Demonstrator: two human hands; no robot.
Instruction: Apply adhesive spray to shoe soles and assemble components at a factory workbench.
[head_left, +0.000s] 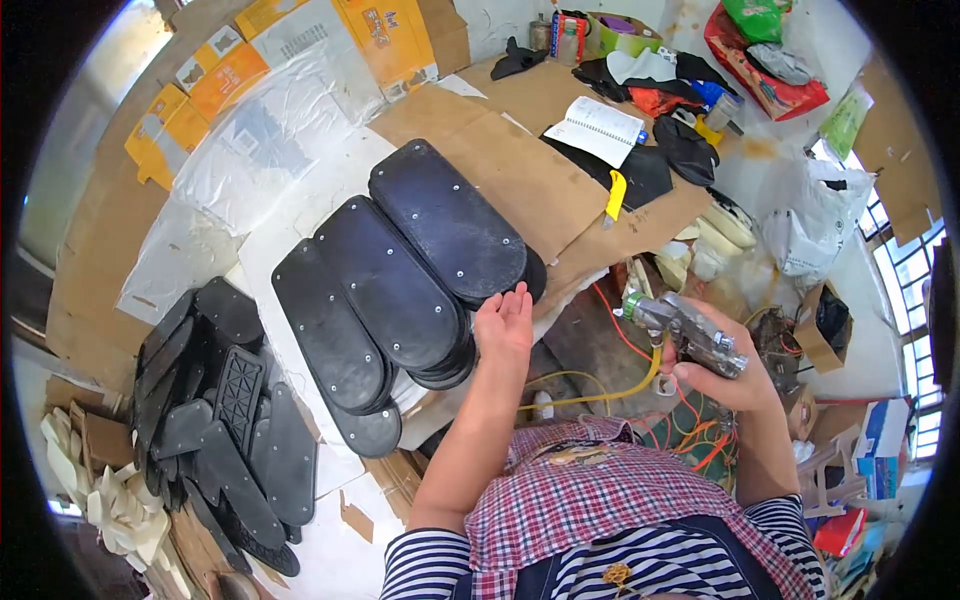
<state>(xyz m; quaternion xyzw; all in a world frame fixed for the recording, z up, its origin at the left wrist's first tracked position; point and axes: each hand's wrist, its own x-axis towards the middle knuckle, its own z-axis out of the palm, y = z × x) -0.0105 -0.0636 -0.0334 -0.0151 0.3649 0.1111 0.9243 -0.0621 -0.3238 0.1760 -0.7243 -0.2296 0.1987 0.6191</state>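
Observation:
My right hand (720, 365) is wrapped round a metal spray gun (690, 332) with a green ring at its front and a yellow hose (630, 388) hanging from it. Palm up and fingers stretched out, my left hand (505, 322) is at the near end of the rightmost stack of black oval panels (450, 215); whether it touches them I cannot tell. Beside that stack lie a middle stack (390, 285) and a left stack (330, 320) of the same long, rounded panels, dotted with small metal studs.
On the left is a loose heap of black panels (235, 430), one showing a ribbed underside. Cardboard (500, 170) covers the table, with a yellow utility knife (615, 195) and an open spiral notebook (597, 130) farther back. Tangled orange cords (705, 440) hang beside my right arm.

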